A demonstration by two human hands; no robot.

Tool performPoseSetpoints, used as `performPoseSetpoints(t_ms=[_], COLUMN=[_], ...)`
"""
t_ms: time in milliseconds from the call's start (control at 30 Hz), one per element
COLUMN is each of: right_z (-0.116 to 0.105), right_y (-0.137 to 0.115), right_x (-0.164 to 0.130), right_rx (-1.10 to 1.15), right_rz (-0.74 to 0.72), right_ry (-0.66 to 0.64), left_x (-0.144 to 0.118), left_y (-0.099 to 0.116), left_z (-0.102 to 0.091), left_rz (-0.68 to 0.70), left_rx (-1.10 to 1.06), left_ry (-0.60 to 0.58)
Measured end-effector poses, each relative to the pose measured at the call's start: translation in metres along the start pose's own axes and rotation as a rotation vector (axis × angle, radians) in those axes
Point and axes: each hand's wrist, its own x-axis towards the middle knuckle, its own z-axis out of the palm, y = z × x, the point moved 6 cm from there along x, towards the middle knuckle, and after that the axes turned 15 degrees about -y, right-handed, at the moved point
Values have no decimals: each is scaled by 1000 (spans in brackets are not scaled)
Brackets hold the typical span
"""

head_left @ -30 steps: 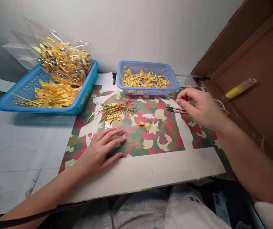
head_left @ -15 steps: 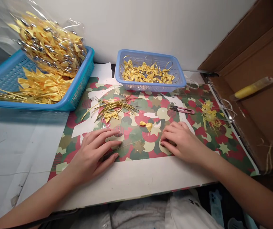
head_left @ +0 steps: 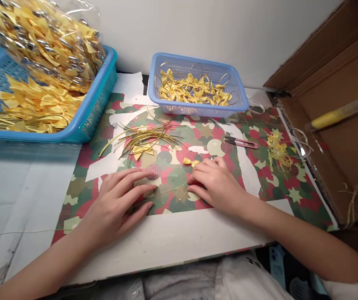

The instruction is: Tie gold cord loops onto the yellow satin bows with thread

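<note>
A: Since a second ago the right hand [head_left: 216, 183] has left the snips [head_left: 240, 143] and come down beside the left hand [head_left: 121, 200] on the patterned mat [head_left: 279, 187], and the view has dipped closer.

B: What sits on the worktop [head_left: 19, 196], biggest first?

A: At far left, a large blue basket [head_left: 94, 112] with a clear bag of gold bows [head_left: 47, 41] resting on loose yellow bows. At the back, a small blue basket [head_left: 197, 110] of finished bows. A brown cardboard box [head_left: 332, 91] stands at right.

B: And on the mat?

A: A bundle of gold wires [head_left: 144, 139] near the middle, frayed yellow scraps [head_left: 277, 152] toward the right, the snips lying apart from both hands.

B: The hands themselves?

A: Left lies flat, fingers spread, pressing a single gold wire [head_left: 169, 190] that runs across to the right hand. Right is loosely curled, fingertips on that wire, nothing gripped. A small yellow bow [head_left: 189, 161] lies just beside its fingertips
</note>
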Motion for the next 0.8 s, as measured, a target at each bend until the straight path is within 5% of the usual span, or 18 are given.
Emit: performPoseSetpoints(t_ms=[333,533,633,800], right_z=[3,0,-3,-9], right_y=[-8,-3,0,3], right_x=[7,1,-2,-9], right_rx=[-179,-90,-55,-49], right_rz=[13,-13,-14,-66], right_ry=[-72,-63,-59,-34], left_x=[-2,-15,-47,-138], left_y=[-1,-9,-28,-78], left_z=[0,-13,-31,-49], left_rz=[-19,-61,-216,-719], left_rx=[-41,8,82,258], left_ry=[-5,30,92,83])
